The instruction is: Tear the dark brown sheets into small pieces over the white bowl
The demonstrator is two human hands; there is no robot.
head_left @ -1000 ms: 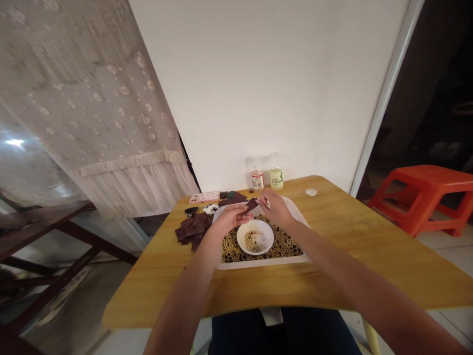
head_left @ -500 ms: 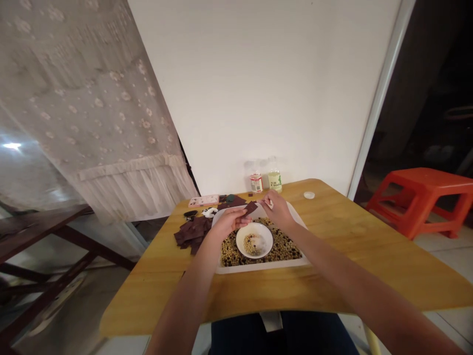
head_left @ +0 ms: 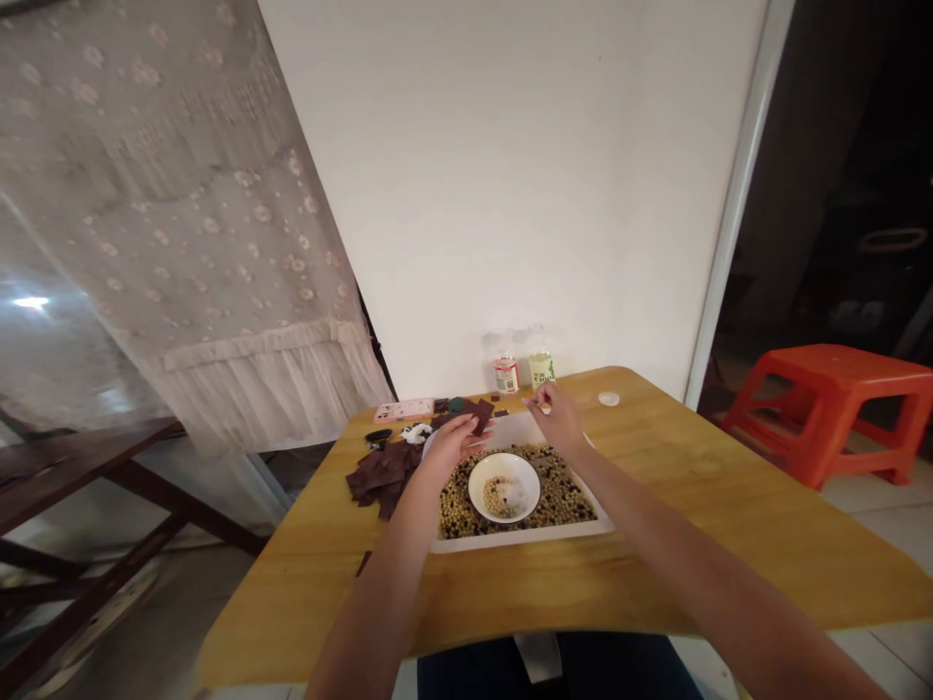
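In the head view, the left hand is found closed on a dark brown square piece, which is held at the fingertips above the far edge of a white tray. The fingers of the right hand are pinched together beyond the tray's far side; whether anything is held there cannot be determined. The tray is placed centrally on a wooden desk. Mixed soybeans and black beans are spread across it, around a white bowl containing further beans. A pile of dark brown pieces is laid just beside the tray's left side. A pink-cased phone is positioned along the desk's far edge, and a small labelled bottle, a green-labelled bottle and a white cap are also noted there. An orange plastic stool is stationed beyond the desk's right edge.
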